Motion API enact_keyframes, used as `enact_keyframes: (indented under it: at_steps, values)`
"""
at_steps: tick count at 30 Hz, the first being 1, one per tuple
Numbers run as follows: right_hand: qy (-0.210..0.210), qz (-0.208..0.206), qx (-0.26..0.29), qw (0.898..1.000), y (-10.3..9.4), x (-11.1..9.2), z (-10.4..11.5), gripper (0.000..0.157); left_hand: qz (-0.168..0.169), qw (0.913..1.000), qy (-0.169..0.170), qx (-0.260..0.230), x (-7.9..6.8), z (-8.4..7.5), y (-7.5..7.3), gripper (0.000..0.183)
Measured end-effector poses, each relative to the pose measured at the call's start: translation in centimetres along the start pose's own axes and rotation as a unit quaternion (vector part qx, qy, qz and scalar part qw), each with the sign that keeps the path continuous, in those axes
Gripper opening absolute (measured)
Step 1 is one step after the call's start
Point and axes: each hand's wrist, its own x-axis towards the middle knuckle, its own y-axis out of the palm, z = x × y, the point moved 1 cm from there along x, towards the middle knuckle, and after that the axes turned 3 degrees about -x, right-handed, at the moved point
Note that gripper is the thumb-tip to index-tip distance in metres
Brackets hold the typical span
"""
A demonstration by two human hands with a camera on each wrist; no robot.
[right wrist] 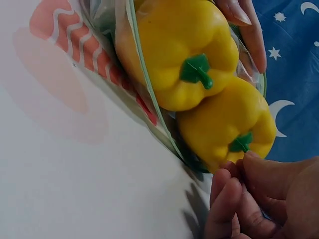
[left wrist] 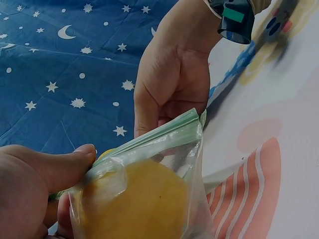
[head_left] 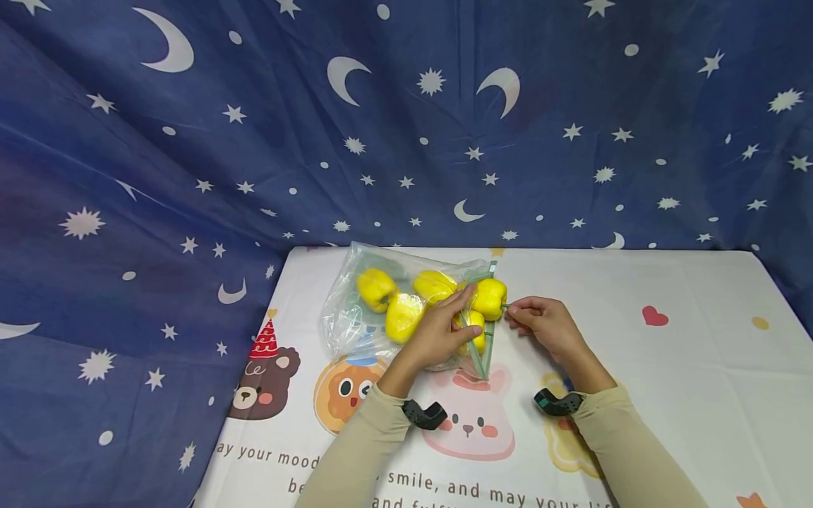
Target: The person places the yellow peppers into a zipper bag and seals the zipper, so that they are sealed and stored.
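Observation:
A clear zip bag (head_left: 339, 321) with a green zip edge lies on the table, several yellow bell peppers (head_left: 404, 319) inside it. My left hand (head_left: 438, 335) grips the bag near its mouth; in the left wrist view its thumb (left wrist: 75, 164) lies along the green zip edge (left wrist: 149, 134). At the mouth, my right hand (head_left: 549, 328) pinches the green stem of one yellow bell pepper (right wrist: 227, 119) between thumb and fingertips. Beside that one, another bell pepper (right wrist: 184, 45) sits in the opening, stem facing outward. Part of the left hand's fingers is hidden behind the bag.
Under the bag is a white tablecloth (head_left: 686, 395) printed with cartoon animals and lettering. A dark blue curtain (head_left: 406, 127) with moons and stars hangs behind the table and along its left side.

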Motion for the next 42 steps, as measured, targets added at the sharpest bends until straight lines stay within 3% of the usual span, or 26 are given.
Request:
enact_keyframes:
  at_steps: [15,27,42]
  values:
    - [-0.015,0.004,-0.020,1.000,1.4,0.2,1.1,0.033,0.001,0.9992,0.009,0.038,0.0,0.1,0.1,0.078]
    - [-0.001,-0.006,-0.050,0.999,0.7,0.8,0.4,0.035,0.002,0.9996,0.006,0.028,-0.1,0.0,0.0,0.078]
    - [0.000,-0.012,-0.079,0.997,2.2,1.8,0.9,0.029,0.005,0.9997,0.012,0.021,-0.1,-0.2,-0.1,0.077]
